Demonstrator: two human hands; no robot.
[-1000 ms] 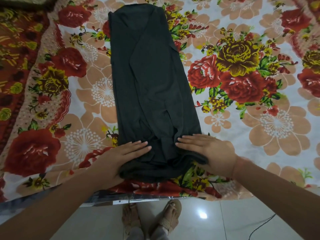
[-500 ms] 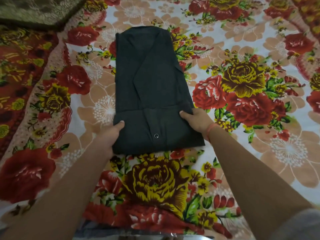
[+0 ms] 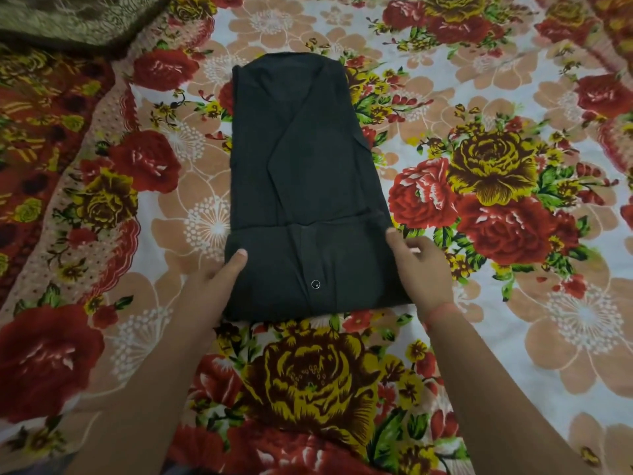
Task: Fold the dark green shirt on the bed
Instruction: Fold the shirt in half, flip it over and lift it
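Observation:
The dark green shirt (image 3: 301, 173) lies flat in the middle of the flower-print bed sheet (image 3: 513, 303), collar end away from me. Its lower part is folded up over the body, and a small snap button shows on that flap. My left hand (image 3: 219, 279) holds the flap's left edge, thumb on top and fingers under the cloth. My right hand (image 3: 419, 269) rests against the flap's right edge. Its thumb tip touches the upper corner, and its fingers are loosely curled just off the cloth.
A brown-green patterned blanket (image 3: 68, 18) is bunched at the far left corner. The sheet's darker red and yellow border (image 3: 30, 138) runs down the left side. Flat sheet surrounds the shirt on every side.
The shirt's lower end has been folded up over its middle, making it shorter. My hands went from the hem to the flap's sides, and my right hand has since loosened its hold.

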